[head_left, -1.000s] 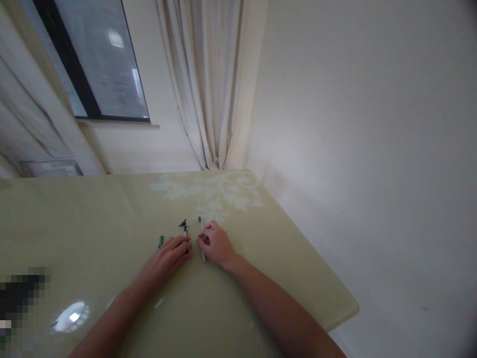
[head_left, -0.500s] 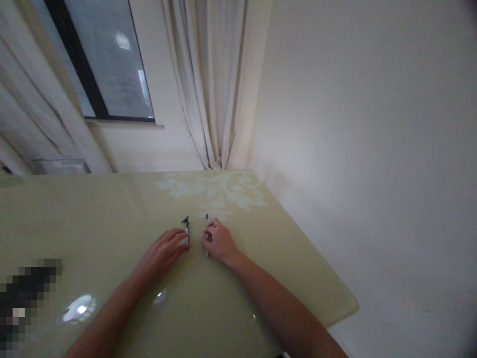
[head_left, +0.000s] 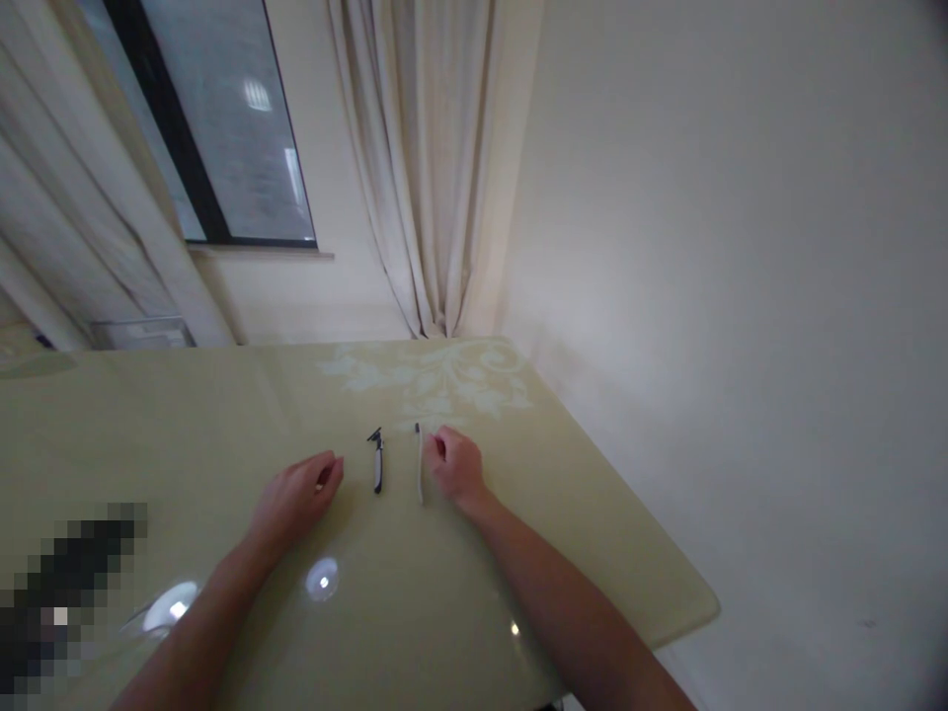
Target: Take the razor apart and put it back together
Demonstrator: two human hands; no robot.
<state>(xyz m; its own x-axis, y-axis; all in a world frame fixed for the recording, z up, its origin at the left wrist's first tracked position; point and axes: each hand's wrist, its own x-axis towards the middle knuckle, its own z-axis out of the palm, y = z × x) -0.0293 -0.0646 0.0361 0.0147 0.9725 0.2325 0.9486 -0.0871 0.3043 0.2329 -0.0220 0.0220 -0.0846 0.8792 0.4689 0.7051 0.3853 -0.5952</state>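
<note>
My left hand (head_left: 297,494) is low over the surface (head_left: 392,612), fingers curled inward, no object visible in them. To its right, apart, lies the razor (head_left: 378,469): probably light and stiff; best held mid-handle, away from the blade end. Next lies the toothbrush (head_left: 422,479): likely light, smooth, held mid-handle. My right hand (head_left: 456,469), fingers folded, visibly gripping nothing, obstructs its right side. Farther right stands the wall (head_left: 703,296).
</note>
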